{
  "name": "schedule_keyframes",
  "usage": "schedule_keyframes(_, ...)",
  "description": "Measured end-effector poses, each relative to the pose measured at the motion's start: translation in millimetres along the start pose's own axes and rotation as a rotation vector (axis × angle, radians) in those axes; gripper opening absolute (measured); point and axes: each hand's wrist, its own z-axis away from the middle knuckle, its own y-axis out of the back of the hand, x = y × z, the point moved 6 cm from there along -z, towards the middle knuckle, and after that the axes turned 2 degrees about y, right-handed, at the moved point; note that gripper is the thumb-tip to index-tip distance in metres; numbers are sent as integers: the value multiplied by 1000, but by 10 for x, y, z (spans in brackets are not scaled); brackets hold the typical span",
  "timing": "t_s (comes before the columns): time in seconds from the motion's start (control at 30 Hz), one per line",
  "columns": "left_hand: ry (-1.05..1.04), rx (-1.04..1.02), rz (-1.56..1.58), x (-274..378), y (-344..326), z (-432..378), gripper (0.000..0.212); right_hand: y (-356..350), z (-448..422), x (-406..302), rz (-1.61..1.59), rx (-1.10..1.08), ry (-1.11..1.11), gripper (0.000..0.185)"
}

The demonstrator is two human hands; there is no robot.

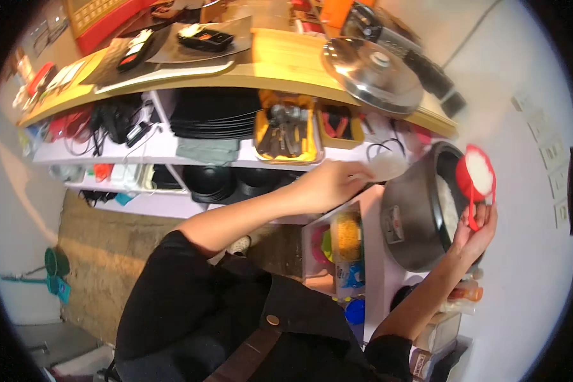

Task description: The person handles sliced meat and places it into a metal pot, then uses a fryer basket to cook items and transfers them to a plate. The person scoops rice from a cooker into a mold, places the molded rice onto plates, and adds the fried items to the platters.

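My left hand (336,185) holds a translucent whitish scoop or paddle (387,165), blurred, near the left side of a large dark rice cooker pot (403,224). White rice (446,205) shows inside the pot. Above the pot's right rim, my right hand (477,229) grips the red handle of a mould or scoop (477,173) filled with white rice. The two tools are apart, on opposite sides of the pot's opening.
A steel lid (377,71) lies on the wooden counter (286,52), with black dishes (205,40) further left. Shelves below hold a cutlery basket (289,129) and black trays (215,114). Bottles (465,292) stand beside my right forearm.
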Motion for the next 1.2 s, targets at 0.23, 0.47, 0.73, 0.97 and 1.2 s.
schedule_keyframes(0.23, 435, 292, -32, -629, 1363, 1752, 26, -2031, 369, 1162, -27, -422, -246, 23)
schedule_keyframes(0.47, 602, 564, 132, -467, 2572, 2730, 26, -4073, 911, 2470, 212, -771, -209, 35)
schedule_keyframes(0.73, 637, 712, 134, -654, 3588, 3442, 27, -5195, 1279, 3266, 1053, -998, 838, 25)
schedule_keyframes(0.97, 601, 647, 180, -763, 3880, 3346, 27, -5412, 1613, 3517, 1405, -1427, 1098, 25)
schedule_keyframes(1.2, 501, 606, -1, -566, 4251, 3028, 29, -5731, 1537, 3237, 1433, -1512, 1118, 17)
